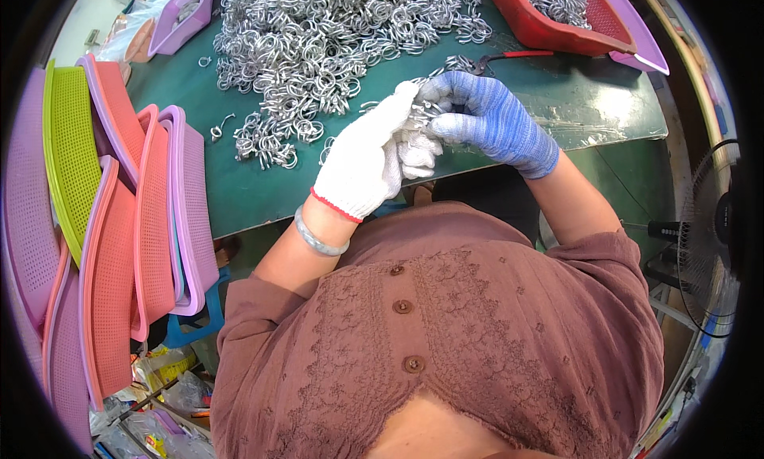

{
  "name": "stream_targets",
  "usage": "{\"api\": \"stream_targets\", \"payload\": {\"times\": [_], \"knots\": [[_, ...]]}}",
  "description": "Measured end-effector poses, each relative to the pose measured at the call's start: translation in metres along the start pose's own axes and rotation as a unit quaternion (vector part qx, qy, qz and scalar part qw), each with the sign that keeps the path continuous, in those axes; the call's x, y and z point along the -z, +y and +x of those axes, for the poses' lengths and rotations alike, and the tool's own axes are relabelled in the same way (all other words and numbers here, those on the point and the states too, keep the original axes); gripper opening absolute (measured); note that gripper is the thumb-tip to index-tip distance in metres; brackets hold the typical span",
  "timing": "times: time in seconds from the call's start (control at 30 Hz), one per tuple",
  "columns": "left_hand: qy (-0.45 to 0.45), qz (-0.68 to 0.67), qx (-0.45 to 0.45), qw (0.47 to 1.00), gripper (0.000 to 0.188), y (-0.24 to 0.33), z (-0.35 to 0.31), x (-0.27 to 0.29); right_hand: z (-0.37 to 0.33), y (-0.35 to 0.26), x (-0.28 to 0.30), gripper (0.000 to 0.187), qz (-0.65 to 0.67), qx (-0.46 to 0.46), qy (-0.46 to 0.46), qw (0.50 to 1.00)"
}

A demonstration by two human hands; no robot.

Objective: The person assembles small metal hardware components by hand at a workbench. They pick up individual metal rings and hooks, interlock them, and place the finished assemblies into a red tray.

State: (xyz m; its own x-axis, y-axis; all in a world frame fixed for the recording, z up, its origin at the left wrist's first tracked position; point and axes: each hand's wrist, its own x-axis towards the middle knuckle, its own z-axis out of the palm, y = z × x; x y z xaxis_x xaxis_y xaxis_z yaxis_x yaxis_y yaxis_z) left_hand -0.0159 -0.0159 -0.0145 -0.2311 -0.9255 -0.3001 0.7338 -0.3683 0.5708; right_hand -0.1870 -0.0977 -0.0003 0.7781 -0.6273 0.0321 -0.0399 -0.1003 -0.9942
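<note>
Several sm., shiny, silver looped metal pcs point(426, 111) held btwn white-gloved L hand point(372, 145) & blue-gloved R hand point(495, 125).

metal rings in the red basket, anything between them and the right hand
Yes: a red-handled tool lies on the green table between the right hand and the red basket, whose near wall also fronts the metal rings.

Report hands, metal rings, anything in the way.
White-gloved left hand curled around metal rings; blue-gloved right hand at them. Ring pile beyond. Red-handled tool past right hand, not visibly blocking.
</note>
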Motion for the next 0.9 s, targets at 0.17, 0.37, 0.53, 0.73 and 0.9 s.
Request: {"api": "stream_targets", "payload": {"times": [0.17,0.37,0.53,0.73,0.9], "knots": [[-0.010,0.005,-0.007,1.000,0.038,0.002,-0.004,-0.004,0.000,0.004,0.002,0.032,0.012,-0.008,-0.007,1.000],[-0.004,0.006,-0.008,1.000,0.037,-0.001,-0.003,0.000,-0.003,0.002,0.001,0.034,0.037,-0.027,-0.005,0.999],[-0.029,0.011,-0.009,0.999,0.035,-0.001,-0.004,0.002,-0.004,0.005,0.001,0.035,0.037,-0.024,-0.002,0.999],[-0.068,0.011,0.003,0.998,0.038,0.000,-0.001,0.007,-0.005,0.008,0.004,0.034,0.059,-0.016,-0.020,0.998],[-0.047,0.024,-0.008,0.999,0.038,-0.001,-0.002,0.002,-0.006,0.007,0.005,0.032,0.044,-0.042,-0.020,0.998]]}}
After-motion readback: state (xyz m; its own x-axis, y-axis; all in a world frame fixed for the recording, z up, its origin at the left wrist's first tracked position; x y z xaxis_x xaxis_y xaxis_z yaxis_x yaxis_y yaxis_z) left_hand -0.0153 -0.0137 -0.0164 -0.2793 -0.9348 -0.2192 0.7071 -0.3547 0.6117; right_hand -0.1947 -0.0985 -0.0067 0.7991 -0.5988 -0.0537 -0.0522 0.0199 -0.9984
